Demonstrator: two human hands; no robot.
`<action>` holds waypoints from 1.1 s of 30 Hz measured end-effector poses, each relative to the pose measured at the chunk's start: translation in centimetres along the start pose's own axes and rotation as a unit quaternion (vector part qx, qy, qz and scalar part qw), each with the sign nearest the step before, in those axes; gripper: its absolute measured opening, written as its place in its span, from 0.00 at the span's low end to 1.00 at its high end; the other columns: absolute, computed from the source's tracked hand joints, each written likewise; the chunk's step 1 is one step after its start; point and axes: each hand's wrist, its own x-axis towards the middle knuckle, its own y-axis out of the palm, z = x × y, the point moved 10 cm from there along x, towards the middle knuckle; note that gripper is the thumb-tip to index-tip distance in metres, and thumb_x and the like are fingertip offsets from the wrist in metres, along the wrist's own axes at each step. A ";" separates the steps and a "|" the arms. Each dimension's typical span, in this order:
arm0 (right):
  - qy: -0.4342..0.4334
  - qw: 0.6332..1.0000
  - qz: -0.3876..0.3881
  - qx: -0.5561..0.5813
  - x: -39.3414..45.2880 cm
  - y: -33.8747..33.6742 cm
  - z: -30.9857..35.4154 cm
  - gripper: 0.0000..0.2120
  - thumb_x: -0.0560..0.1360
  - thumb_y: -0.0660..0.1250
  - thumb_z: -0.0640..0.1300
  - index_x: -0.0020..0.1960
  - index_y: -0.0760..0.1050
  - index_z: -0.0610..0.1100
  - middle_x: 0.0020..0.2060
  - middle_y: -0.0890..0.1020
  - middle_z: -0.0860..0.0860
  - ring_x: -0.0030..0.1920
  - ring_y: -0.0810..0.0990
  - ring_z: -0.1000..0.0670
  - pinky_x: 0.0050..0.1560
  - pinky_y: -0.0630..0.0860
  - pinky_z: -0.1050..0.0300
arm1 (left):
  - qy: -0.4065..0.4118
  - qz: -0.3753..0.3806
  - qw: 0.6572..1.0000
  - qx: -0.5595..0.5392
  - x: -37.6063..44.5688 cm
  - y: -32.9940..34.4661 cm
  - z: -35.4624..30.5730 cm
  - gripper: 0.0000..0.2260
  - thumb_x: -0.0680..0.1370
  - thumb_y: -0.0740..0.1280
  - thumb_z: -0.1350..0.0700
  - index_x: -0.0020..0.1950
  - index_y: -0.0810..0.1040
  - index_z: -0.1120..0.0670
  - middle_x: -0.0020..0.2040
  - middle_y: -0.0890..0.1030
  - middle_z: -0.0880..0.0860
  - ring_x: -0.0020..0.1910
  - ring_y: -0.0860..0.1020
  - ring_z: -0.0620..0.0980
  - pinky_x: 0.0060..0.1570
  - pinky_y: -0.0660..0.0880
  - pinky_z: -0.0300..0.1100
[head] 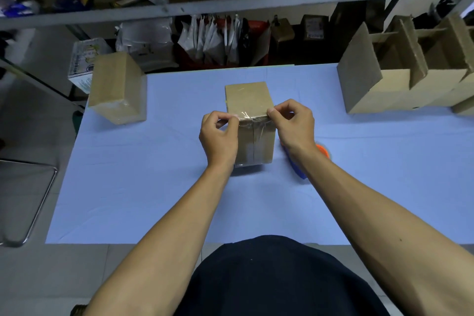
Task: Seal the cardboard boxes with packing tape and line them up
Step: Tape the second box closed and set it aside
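A small cardboard box (248, 98) stands in the middle of the light blue table (154, 182). Its near face shows a flap seam covered with clear tape. A strip of clear packing tape (252, 117) is stretched across the box's upper near edge. My left hand (218, 136) pinches the strip's left end and my right hand (295, 124) pinches its right end. A taped box (116, 87) stands at the table's far left. A blue and orange tape dispenser (323, 152) lies behind my right wrist, mostly hidden.
Several open, unsealed cardboard boxes (400, 69) stand in a row at the table's far right. Cluttered metal shelving (230, 5) with bags and bottles runs behind the table. A metal stool frame (28, 200) stands to the left on the floor.
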 end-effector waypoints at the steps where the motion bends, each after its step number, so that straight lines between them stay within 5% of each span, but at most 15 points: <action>1: -0.003 1.000 -0.002 -0.003 -0.2 0.1 0.0 0.06 0.72 0.72 0.43 0.37 0.79 0.44 0.34 0.82 0.52 0.36 0.79 0.56 0.41 0.77 0.59 | -0.004 -0.014 1.000 -0.009 -0.2 -0.3 0.2 0.09 0.73 0.71 0.61 0.36 0.77 0.48 0.45 0.81 0.50 0.45 0.80 0.46 0.42 0.72 0.29; 6: 0.003 1.000 -0.002 -0.007 -1.3 0.6 -0.9 0.05 0.69 0.72 0.43 0.39 0.76 0.46 0.35 0.82 0.55 0.38 0.79 0.57 0.43 0.75 0.62 | -0.077 -0.058 0.991 -0.089 -1.4 -0.9 2.2 0.13 0.70 0.69 0.61 0.45 0.71 0.45 0.39 0.80 0.47 0.37 0.78 0.43 0.40 0.74 0.34; 10: 0.018 0.999 0.022 0.030 -2.9 1.2 -2.4 0.11 0.70 0.71 0.41 0.51 0.75 0.49 0.41 0.80 0.53 0.43 0.78 0.59 0.50 0.76 0.60 | -0.088 -0.012 0.994 -0.069 -2.3 -0.6 4.2 0.12 0.72 0.64 0.58 0.55 0.72 0.49 0.43 0.76 0.47 0.37 0.74 0.40 0.42 0.71 0.34; 13: 0.013 0.998 0.059 0.004 -4.5 2.0 -3.1 0.17 0.73 0.64 0.44 0.61 0.76 0.56 0.51 0.78 0.53 0.48 0.78 0.59 0.52 0.75 0.62 | -0.070 0.059 0.996 -0.017 -3.3 0.1 5.2 0.14 0.77 0.61 0.57 0.62 0.73 0.52 0.58 0.75 0.52 0.47 0.74 0.32 0.48 0.70 0.28; 18: -0.021 0.995 0.093 -0.021 -6.5 3.2 -3.2 0.19 0.79 0.61 0.46 0.70 0.70 0.50 0.60 0.77 0.56 0.60 0.73 0.57 0.58 0.69 0.63 | -0.103 0.158 0.982 -0.012 -4.9 1.5 6.8 0.25 0.76 0.57 0.47 0.74 0.67 0.47 0.67 0.76 0.44 0.64 0.74 0.42 0.62 0.72 0.39; 22: -0.010 0.995 0.094 -0.041 -6.4 3.6 -3.2 0.29 0.74 0.72 0.52 0.71 0.68 0.47 0.62 0.77 0.52 0.63 0.74 0.53 0.63 0.72 0.55 | -0.091 0.180 0.979 -0.002 -5.0 1.7 6.9 0.28 0.76 0.64 0.39 0.75 0.66 0.44 0.65 0.79 0.43 0.62 0.77 0.40 0.61 0.74 0.38; 25: -0.024 0.996 0.086 -0.021 -6.1 3.3 -2.6 0.24 0.76 0.71 0.48 0.69 0.71 0.47 0.60 0.79 0.53 0.60 0.77 0.53 0.61 0.75 0.53 | -0.083 0.125 0.988 0.044 -4.7 1.5 6.6 0.25 0.77 0.60 0.42 0.74 0.69 0.45 0.63 0.80 0.45 0.59 0.78 0.44 0.57 0.74 0.39; 30: 0.014 0.991 0.107 0.079 -5.7 3.0 -3.7 0.19 0.78 0.65 0.41 0.68 0.75 0.51 0.57 0.83 0.56 0.59 0.79 0.58 0.58 0.72 0.67 | -0.071 0.098 0.991 0.058 -4.5 1.4 6.7 0.23 0.78 0.55 0.44 0.73 0.71 0.43 0.61 0.81 0.44 0.54 0.76 0.39 0.50 0.69 0.25; 33: 0.037 0.985 0.135 0.101 -5.3 3.1 -4.6 0.21 0.78 0.63 0.41 0.69 0.73 0.54 0.60 0.81 0.62 0.63 0.76 0.62 0.61 0.70 0.69 | -0.088 0.114 0.989 0.033 -4.3 1.5 7.6 0.25 0.77 0.56 0.41 0.73 0.72 0.42 0.60 0.80 0.40 0.55 0.76 0.35 0.54 0.71 0.28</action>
